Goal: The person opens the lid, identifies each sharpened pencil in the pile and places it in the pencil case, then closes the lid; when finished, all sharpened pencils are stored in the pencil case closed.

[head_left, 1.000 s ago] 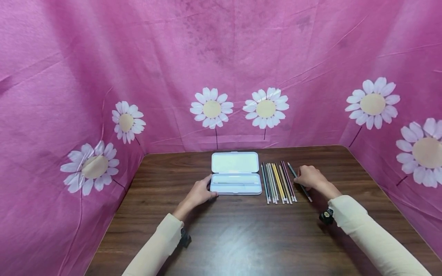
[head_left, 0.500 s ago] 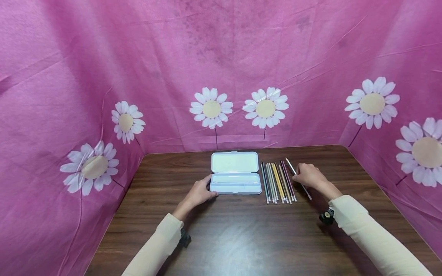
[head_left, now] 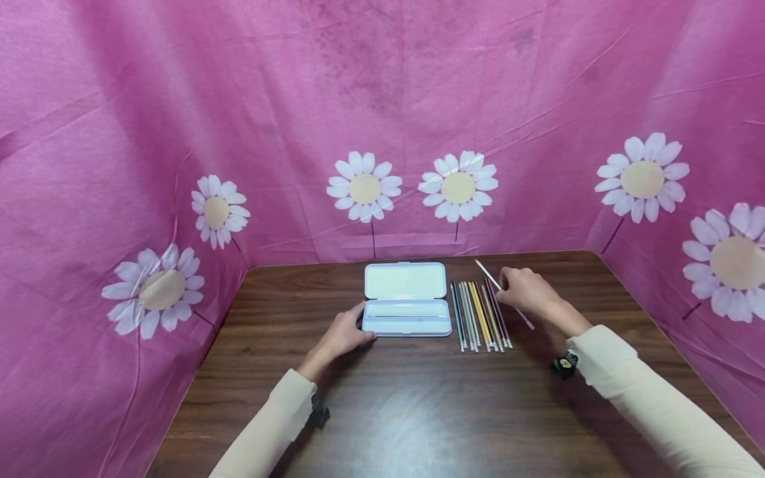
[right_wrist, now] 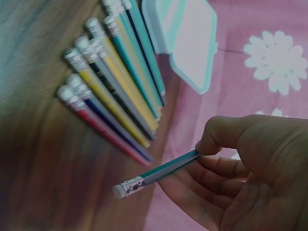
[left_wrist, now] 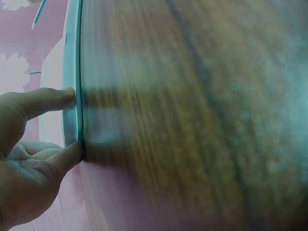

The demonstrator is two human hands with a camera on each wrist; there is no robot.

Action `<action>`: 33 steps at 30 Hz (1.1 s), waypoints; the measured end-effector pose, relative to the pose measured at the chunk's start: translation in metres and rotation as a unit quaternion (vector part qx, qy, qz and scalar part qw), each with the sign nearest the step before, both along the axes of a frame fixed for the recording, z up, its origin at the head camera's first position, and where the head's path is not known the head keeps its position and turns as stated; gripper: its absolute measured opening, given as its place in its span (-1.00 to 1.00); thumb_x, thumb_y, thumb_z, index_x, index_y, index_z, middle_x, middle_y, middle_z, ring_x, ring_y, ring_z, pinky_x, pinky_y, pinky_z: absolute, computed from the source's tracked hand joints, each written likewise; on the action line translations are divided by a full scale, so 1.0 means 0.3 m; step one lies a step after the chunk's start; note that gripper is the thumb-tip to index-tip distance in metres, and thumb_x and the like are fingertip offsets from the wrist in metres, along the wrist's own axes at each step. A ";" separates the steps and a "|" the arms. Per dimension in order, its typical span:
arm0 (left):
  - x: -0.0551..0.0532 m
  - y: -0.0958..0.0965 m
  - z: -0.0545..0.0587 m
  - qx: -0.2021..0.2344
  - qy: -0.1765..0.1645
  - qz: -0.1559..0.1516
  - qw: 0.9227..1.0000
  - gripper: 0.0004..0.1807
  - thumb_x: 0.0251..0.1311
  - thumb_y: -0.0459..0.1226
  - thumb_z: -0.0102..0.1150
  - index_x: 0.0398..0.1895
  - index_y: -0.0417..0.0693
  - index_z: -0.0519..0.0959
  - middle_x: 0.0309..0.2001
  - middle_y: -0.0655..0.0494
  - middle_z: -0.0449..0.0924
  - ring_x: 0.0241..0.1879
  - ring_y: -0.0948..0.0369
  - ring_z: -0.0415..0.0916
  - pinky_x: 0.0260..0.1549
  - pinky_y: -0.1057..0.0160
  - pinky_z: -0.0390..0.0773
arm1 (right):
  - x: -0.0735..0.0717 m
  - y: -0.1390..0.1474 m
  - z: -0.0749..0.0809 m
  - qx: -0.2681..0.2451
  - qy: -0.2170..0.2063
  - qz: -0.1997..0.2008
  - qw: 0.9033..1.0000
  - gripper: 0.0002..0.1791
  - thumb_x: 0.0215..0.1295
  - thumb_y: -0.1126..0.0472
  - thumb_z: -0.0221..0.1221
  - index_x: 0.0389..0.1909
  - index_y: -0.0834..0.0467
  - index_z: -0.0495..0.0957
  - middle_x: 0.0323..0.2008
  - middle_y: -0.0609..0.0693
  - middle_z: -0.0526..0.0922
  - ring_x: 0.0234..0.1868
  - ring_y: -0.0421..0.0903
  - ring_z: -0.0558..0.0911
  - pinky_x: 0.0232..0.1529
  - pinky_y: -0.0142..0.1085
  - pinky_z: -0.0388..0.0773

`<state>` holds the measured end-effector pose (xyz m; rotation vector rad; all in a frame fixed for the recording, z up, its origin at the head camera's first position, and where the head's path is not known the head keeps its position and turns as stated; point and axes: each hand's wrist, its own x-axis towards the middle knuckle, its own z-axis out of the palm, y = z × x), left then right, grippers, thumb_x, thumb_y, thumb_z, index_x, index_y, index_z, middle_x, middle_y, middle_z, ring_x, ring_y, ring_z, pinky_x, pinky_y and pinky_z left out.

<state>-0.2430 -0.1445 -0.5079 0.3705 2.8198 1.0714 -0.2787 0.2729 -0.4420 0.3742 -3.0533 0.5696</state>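
Observation:
My right hand (head_left: 526, 291) pinches a pencil (right_wrist: 163, 172) between thumb and fingers. Its barrel looks green and grey in the right wrist view, with a white eraser end. The pencil slants above the table, just right of a row of pencils (right_wrist: 103, 79) lying side by side, erasers toward me. Left of that row stands an open pencil case (head_left: 435, 326), pale and compartmented, its lid (head_left: 405, 281) folded back. My left hand (head_left: 343, 334) holds the case's left end, thumb at the front corner and fingers at the side. The left wrist view shows the case edge-on.
The case and the pencils lie on a dark wood-grain table (head_left: 382, 405), toward its back edge. A pink cloth (head_left: 406, 119) printed with white flowers hangs behind the table and along both sides. A small black device (head_left: 564, 365) sits at the right wrist.
My right hand has raised the pencil off the table and moved it left, toward the row. The pencil now tilts more to the left. The left hand stays on the case.

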 end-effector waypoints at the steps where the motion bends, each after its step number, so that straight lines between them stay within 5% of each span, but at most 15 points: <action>1: -0.001 0.000 0.000 -0.001 -0.001 0.000 1.000 -0.04 0.19 -0.24 0.53 0.59 -0.38 0.27 0.43 -0.39 0.49 0.40 -0.15 0.52 0.43 -0.13 0.48 | 0.000 -0.010 0.012 0.003 0.003 0.005 1.000 -0.85 0.16 0.18 0.32 -0.41 0.12 0.53 -0.54 -0.02 0.57 -0.50 -0.04 0.52 -0.50 -0.19 0.41; 16: 0.003 -0.001 0.006 -0.001 -0.003 -0.001 1.000 -0.04 0.20 -0.25 0.53 0.59 -0.40 0.26 0.45 -0.40 0.46 0.42 -0.16 0.49 0.46 -0.13 0.45 | 0.008 -0.187 0.160 0.038 0.045 0.082 0.995 -0.91 0.21 0.23 0.33 -0.34 0.09 0.59 -0.49 -0.07 0.59 -0.46 -0.11 0.52 -0.49 -0.22 0.42; 33: 0.004 0.002 0.000 -0.001 -0.006 0.001 1.000 -0.05 0.20 -0.26 0.52 0.60 -0.37 0.26 0.44 -0.37 0.48 0.40 -0.14 0.51 0.45 -0.12 0.47 | -0.012 -0.369 0.233 0.096 0.088 0.182 0.975 -0.85 0.17 0.32 0.35 -0.41 0.05 0.56 -0.47 -0.13 0.58 -0.49 -0.11 0.50 -0.59 -0.25 0.38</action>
